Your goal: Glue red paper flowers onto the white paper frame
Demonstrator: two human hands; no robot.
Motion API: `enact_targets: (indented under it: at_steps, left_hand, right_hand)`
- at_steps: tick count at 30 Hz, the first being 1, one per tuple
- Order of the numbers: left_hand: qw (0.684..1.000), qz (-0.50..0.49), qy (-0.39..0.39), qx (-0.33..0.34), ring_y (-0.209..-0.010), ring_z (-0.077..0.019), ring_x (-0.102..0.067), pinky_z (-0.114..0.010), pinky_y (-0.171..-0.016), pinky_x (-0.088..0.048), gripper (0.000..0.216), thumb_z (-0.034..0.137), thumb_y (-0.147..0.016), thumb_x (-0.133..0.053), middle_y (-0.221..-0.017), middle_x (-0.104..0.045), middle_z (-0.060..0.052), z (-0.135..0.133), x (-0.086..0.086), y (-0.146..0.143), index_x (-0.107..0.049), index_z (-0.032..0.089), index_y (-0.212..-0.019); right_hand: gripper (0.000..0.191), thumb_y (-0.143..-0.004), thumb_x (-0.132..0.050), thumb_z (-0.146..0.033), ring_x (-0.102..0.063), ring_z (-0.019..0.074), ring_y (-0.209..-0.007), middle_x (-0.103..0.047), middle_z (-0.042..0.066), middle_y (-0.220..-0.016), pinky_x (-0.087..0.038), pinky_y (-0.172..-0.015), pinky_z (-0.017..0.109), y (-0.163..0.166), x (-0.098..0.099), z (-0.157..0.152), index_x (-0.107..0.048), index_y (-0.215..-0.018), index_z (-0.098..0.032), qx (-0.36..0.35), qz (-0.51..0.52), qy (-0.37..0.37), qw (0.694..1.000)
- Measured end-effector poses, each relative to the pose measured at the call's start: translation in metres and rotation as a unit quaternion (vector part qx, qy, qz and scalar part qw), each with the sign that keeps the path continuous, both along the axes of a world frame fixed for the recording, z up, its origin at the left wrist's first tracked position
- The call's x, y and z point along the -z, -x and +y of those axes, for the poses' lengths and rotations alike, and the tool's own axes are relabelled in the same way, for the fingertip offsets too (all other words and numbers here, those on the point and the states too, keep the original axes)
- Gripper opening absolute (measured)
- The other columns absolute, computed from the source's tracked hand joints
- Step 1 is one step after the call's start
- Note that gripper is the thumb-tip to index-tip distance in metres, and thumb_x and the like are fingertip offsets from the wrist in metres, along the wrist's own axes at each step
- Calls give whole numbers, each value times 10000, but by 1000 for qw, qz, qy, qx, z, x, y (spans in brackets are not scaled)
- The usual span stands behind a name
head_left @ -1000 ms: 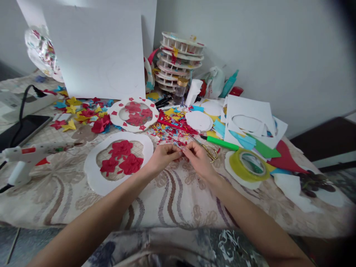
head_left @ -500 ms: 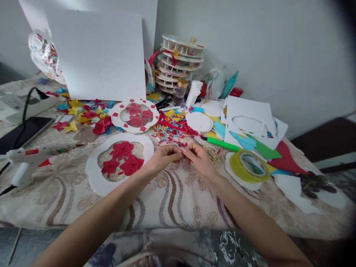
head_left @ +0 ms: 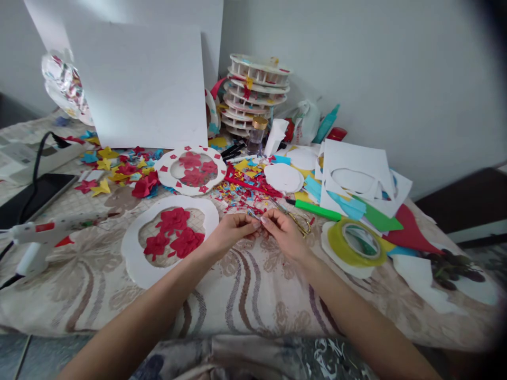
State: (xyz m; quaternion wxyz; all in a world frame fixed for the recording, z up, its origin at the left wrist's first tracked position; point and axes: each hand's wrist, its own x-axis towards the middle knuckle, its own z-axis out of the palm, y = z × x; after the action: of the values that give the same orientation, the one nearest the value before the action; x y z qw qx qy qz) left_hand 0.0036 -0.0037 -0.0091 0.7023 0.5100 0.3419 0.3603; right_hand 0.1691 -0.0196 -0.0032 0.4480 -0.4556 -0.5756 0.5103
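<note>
My left hand [head_left: 234,231] and my right hand [head_left: 284,232] meet fingertip to fingertip above the tablecloth. Both are closed in a pinch; whatever lies between the fingers is too small and hidden to name. Just behind my right hand are gold-handled scissors [head_left: 304,224], partly covered by it. Tiny red, blue and yellow paper scraps [head_left: 241,196] spread beyond my fingers. Left of my left hand lies a white scalloped ring [head_left: 131,240], with red paper flowers [head_left: 187,241] inside its opening. Behind it rests a second ring [head_left: 163,170] dotted with red pieces.
At the left are a glue gun [head_left: 37,232] and a phone [head_left: 43,192]. A yellow tape roll [head_left: 340,244], a green marker [head_left: 317,210] and cut paper sheets [head_left: 352,153] lie right. Behind stand a tiered white stack [head_left: 257,84] and a white board [head_left: 142,84].
The view has tilted up slightly, so the table sits lower in the picture. Both hands stay pinched together in nearly the same place, with small finger movements.
</note>
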Motion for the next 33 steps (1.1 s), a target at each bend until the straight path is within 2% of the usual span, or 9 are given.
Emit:
enact_targets:
  at_steps: [6,13,19,25,33]
  left_hand:
    - [1000,-5,8,-2,-655,-88,-570,-214,-647,-436,326,439,-732,-669,-701,-626,-20,0,1,0,-619,121,-782]
    - [1000,-14,12,-3,-644,-86,-565,-209,-633,-426,320,433,-743,-659,-695,-627,-20,0,-3,0,-613,119,-789]
    - [1000,-8,30,-5,-661,-95,-570,-212,-636,-427,319,429,-702,-695,-697,-628,-20,0,-6,0,-616,125,-758]
    - [1000,21,-8,0,-640,-102,-566,-221,-621,-439,339,456,-717,-664,-674,-615,-18,2,-5,1,-601,126,-755]
    - [995,71,-76,-9,-659,-117,-564,-233,-636,-442,254,384,-778,-599,-695,-607,-25,3,1,3,-612,131,-785]
  right_hand:
    - [210,-845,-551,-403,-483,104,-560,-517,-34,-641,-403,-534,238,1,-4,-2,-530,-791,-202,1,-22,-19,1000]
    - [239,-812,-585,-439,-498,109,-561,-525,-37,-635,-416,-549,246,2,-1,0,-535,-803,-206,-2,40,41,998]
    - [237,-819,-577,-435,-500,108,-566,-528,-34,-638,-425,-566,248,2,-2,0,-522,-785,-206,-10,18,38,999]
    - [237,-837,-545,-446,-512,120,-563,-529,-33,-628,-427,-559,257,1,-4,-1,-523,-802,-213,-8,-36,14,999]
    - [210,-852,-523,-417,-511,125,-575,-531,-26,-643,-412,-552,255,1,-2,-3,-516,-794,-215,-2,-78,-6,997]
